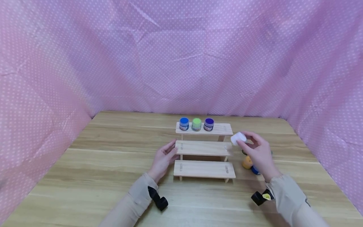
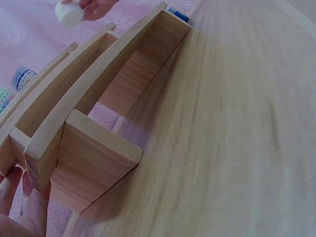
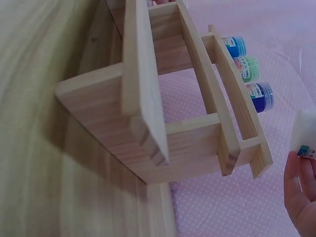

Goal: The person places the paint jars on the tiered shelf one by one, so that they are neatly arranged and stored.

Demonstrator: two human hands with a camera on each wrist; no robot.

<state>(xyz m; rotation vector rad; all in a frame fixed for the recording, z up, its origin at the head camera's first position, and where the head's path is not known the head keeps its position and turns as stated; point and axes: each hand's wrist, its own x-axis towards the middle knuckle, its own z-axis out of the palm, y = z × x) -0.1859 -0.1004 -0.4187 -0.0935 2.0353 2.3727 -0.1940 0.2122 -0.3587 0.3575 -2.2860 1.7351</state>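
Observation:
A three-tier wooden stand (image 1: 204,169) has blue (image 1: 184,124), light green (image 1: 196,125) and purple (image 1: 208,125) jars in a row on its top tier. My right hand (image 1: 258,153) pinches a white jar (image 1: 238,138) between thumb and fingers, in the air just right of the stand; the right wrist view shows this white jar (image 3: 304,134) with a label. At the left end of the middle tier, my left hand (image 1: 164,160) holds the stand's edge; in the left wrist view its fingers (image 2: 37,207) touch the wood from below.
Under and beside my right forearm, an orange jar (image 1: 247,162) and a dark blue jar (image 1: 256,170) stand on the wooden table (image 1: 107,160), with a partly hidden green one behind them. A pink dotted cloth (image 1: 181,63) hangs around the table's back and sides.

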